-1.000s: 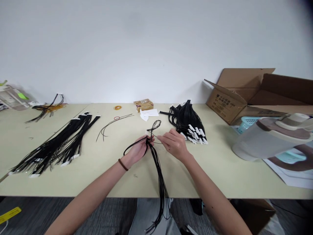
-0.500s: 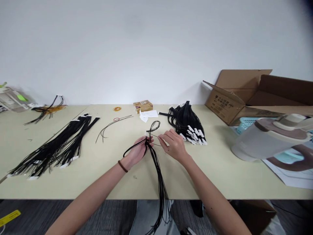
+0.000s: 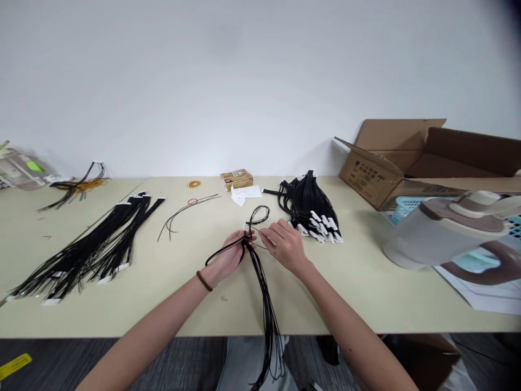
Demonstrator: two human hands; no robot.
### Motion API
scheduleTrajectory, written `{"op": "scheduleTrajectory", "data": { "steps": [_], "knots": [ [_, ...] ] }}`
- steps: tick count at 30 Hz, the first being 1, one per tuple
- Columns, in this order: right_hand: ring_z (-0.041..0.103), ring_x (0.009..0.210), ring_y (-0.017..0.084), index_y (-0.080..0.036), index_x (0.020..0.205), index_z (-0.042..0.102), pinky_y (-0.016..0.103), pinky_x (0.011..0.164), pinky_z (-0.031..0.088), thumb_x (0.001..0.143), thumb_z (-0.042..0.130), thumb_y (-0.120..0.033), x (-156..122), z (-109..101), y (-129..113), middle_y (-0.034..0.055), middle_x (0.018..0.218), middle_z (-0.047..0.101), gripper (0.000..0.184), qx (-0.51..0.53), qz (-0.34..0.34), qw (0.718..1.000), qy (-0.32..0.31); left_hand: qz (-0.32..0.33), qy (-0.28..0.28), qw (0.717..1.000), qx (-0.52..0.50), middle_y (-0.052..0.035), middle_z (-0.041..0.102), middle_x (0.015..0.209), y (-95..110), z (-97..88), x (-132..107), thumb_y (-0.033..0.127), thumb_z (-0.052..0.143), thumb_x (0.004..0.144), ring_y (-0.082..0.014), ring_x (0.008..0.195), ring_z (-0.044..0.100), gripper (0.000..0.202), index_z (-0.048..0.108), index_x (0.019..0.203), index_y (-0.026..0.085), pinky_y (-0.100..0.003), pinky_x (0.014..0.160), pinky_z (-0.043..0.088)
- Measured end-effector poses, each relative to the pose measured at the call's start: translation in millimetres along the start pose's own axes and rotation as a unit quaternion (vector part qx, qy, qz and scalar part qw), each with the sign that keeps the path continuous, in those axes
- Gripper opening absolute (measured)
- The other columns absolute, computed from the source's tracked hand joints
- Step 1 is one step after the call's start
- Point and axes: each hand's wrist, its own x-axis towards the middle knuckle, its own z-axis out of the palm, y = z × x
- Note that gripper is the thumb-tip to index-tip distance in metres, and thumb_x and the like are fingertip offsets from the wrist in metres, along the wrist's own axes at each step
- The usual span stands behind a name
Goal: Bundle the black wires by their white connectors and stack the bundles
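My left hand (image 3: 233, 252) is closed on a bundle of thin black wires (image 3: 264, 288) close to a small white connector. The long ends hang down over the table's front edge, and a loop of the same wire stands up above the fingers. With thumb and fingertips pinched, my right hand (image 3: 285, 243) grips a single thin black wire drawn out to the right of the bundle. To the right behind it lies a thick pile of black wire cables (image 3: 309, 201) with white connectors at the near end.
Black ribbon-like cables (image 3: 101, 239) lie spread at the left. Loose wires (image 3: 179, 212), a yellow rubber-band coil (image 3: 194, 184), a small box (image 3: 236, 178) and white paper (image 3: 249, 191) are at the back. At right stand an open carton (image 3: 366, 174), a blue basket (image 3: 402, 206) and a large jug (image 3: 431, 233).
My right hand has moved slightly left, nearer the left hand, still pinching the wire. The wire loop above my left hand has shifted a little. The whole view has tilted slightly.
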Motion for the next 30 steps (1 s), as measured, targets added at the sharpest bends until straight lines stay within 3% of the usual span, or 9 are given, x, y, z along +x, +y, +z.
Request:
{"op": "scheduleTrajectory", "data": {
  "steps": [12, 23, 30],
  "knots": [
    [0.038, 0.062, 0.012, -0.018, 0.07, 0.054, 0.024, 0.057, 0.032, 0.08, 0.054, -0.017, -0.2, 2.3, -3.8, -0.0003, 0.06, 0.049, 0.01, -0.023, -0.013, 0.999, 0.018, -0.009, 0.007, 1.0, 0.017, -0.0066, 0.067, 0.09, -3.8, -3.5, 3.5, 0.022, 0.049, 0.079, -0.0229, 0.095, 0.057, 0.016, 0.064, 0.072, 0.021, -0.036, 0.085, 0.042],
    [0.039, 0.061, 0.012, -0.018, 0.072, 0.054, 0.024, 0.055, 0.032, 0.08, 0.054, -0.016, 0.3, 3.4, -5.9, -0.0001, 0.06, 0.049, 0.009, -0.012, -0.019, 0.999, 0.035, -0.012, 0.011, 1.0, 0.027, -0.0065, 0.067, 0.089, -5.9, -1.6, 3.2, 0.02, 0.048, 0.078, -0.0219, 0.091, 0.057, 0.017, 0.064, 0.071, 0.021, -0.034, 0.079, 0.042],
    [0.042, 0.067, 0.014, -0.018, 0.074, 0.055, 0.025, 0.06, 0.036, 0.081, 0.052, -0.016, 1.5, 2.2, -8.0, 0.0017, 0.065, 0.053, 0.008, 0.0, 0.033, 0.999, -0.006, -0.001, -0.013, 1.0, 0.008, -0.0062, 0.066, 0.087, -9.7, -5.0, 4.3, 0.021, 0.054, 0.077, -0.0206, 0.084, 0.058, 0.011, 0.064, 0.073, 0.02, -0.032, 0.073, 0.043]
  ]
}}
